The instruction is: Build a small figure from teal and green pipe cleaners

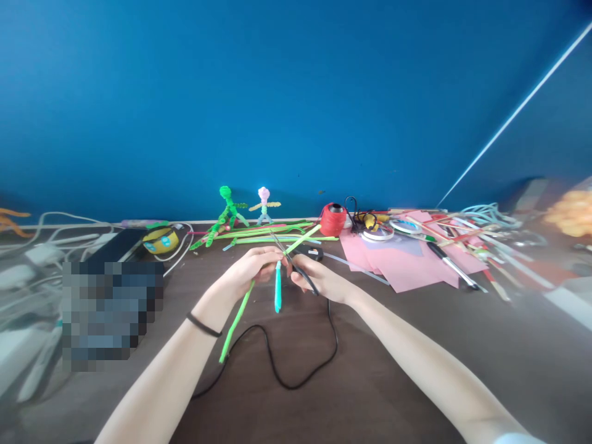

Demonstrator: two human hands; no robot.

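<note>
We record a deep blue wall (296, 92) filling the upper view, with the brown bench (393, 345) running along its foot. Taking the red spool (333, 219) as our landmark: to its right lie pink paper sheets (398, 259) under a clutter of sticks and pens; to its left, a loose pile of green and coloured stems (263, 233) and two small twisted figures, one green (226, 213), one pale (263, 206), standing by the wall. A black cable (277, 364) loops over the bench nearer us than the spool.

Nearer than the spool and slightly left, both hands meet above the bench. The left hand (247, 271) pinches a long green pipe cleaner (237, 320), which trails down toward the wrist and juts up toward the spool. The right hand (319, 280) is closed around a dark, thin tool (296, 266), apparently scissors, though we cannot tell for certain. A short turquoise pipe cleaner (278, 287) hangs between the hands.

We judge the pipe cleaners very light, soft-coated and easily bent, holding any shape given. They are best gripped close to the working point, since the free ends flop.
</note>
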